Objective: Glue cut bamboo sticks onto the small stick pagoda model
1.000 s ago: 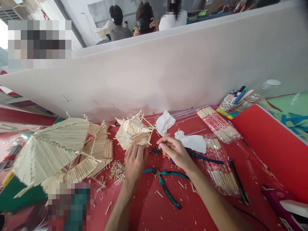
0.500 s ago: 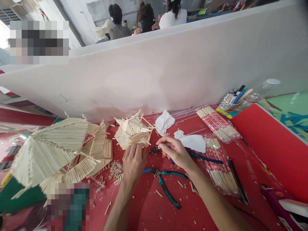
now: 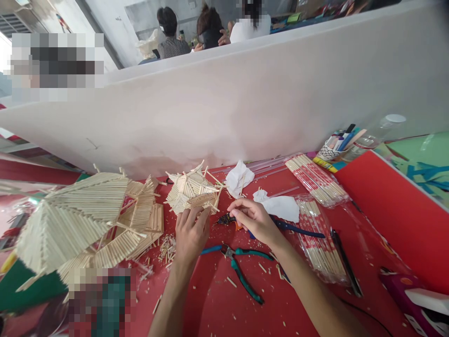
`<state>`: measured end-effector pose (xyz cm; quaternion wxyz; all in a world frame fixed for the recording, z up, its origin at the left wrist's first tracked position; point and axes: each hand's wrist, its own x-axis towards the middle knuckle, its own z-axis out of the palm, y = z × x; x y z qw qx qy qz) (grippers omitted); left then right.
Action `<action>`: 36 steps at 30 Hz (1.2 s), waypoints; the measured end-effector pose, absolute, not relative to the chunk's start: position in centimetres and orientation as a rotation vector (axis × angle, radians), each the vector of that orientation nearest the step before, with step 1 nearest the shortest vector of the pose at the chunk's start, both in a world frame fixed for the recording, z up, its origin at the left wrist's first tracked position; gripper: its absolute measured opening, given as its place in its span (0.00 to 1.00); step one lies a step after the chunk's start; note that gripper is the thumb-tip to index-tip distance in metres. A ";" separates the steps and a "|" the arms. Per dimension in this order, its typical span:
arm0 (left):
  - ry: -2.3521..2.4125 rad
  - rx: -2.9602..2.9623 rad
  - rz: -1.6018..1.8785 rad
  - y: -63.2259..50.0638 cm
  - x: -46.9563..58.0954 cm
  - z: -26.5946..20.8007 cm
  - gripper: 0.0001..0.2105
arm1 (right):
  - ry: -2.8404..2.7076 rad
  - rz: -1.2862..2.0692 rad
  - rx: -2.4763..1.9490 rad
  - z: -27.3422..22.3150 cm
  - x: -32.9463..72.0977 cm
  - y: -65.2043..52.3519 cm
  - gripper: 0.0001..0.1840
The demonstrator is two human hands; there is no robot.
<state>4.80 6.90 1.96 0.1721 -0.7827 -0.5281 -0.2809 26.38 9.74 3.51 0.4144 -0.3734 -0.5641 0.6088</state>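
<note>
My left hand (image 3: 192,228) is at the near edge of a small model built of thin wooden sticks (image 3: 192,189). Its fingers are bent against the front of that model, and the fingertips are partly hidden. To the right, my right hand (image 3: 253,219) has thumb and forefinger drawn together in a pinch; anything tiny between them cannot be made out. Dark blue-handled pliers (image 3: 301,228) lie partly beneath the right hand, their black jaws pointing at the model. Closer to me, teal-handled cutters (image 3: 245,278) rest with handles spread.
A larger stick-built house (image 3: 82,206) stands at left beside cut stick scraps (image 3: 167,248). Packs of sticks (image 3: 317,180), crumpled tissue (image 3: 239,178), a pen cup (image 3: 331,149) and a red board (image 3: 396,210) are at right. A white partition (image 3: 224,112) crosses behind; people sit beyond it.
My left hand has shifted slightly up and left, its fingers reaching a little further over the model's near edge. My right hand has stayed nearly still.
</note>
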 end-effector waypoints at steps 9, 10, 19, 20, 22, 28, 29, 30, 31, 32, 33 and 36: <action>-1.505 -2.208 -0.853 6.9 5.1 2.2 0.08 | -1.429 1.533 -0.935 3.5 26.5 9.8 0.10; -1.514 -2.207 -0.857 6.9 5.1 2.3 0.07 | -1.428 1.536 -0.935 3.5 26.5 9.8 0.10; -1.569 -2.174 -0.818 7.1 5.8 2.7 0.05 | -1.447 1.547 -0.941 3.3 26.4 9.8 0.09; -1.585 -2.166 -0.813 7.1 6.0 2.7 0.05 | -1.451 1.547 -0.942 3.2 26.4 9.8 0.10; -1.611 -2.151 -0.811 7.1 6.2 2.8 0.04 | -1.457 1.547 -0.941 3.1 26.5 9.8 0.10; -1.634 -2.130 -0.819 7.0 6.6 2.7 0.04 | -1.472 1.548 -0.928 3.2 26.5 9.9 0.10; -1.632 -2.125 -0.820 6.9 6.6 2.7 0.04 | -1.477 1.548 -0.928 3.2 26.5 9.9 0.11; -1.626 -2.122 -0.819 6.9 6.6 2.6 0.04 | -1.481 1.547 -0.931 3.2 26.5 9.9 0.11; -1.618 -2.121 -0.814 6.9 6.6 2.6 0.04 | -1.484 1.546 -0.935 3.2 26.5 9.9 0.11; -1.608 -2.121 -0.808 6.9 6.5 2.5 0.05 | -1.488 1.544 -0.938 3.2 26.5 9.9 0.11; -1.594 -2.121 -0.802 6.9 6.5 2.5 0.05 | -1.490 1.542 -0.940 3.3 26.5 9.9 0.11; -1.539 -2.130 -0.800 6.8 6.1 2.3 0.06 | -1.491 1.535 -0.934 3.3 26.6 9.9 0.11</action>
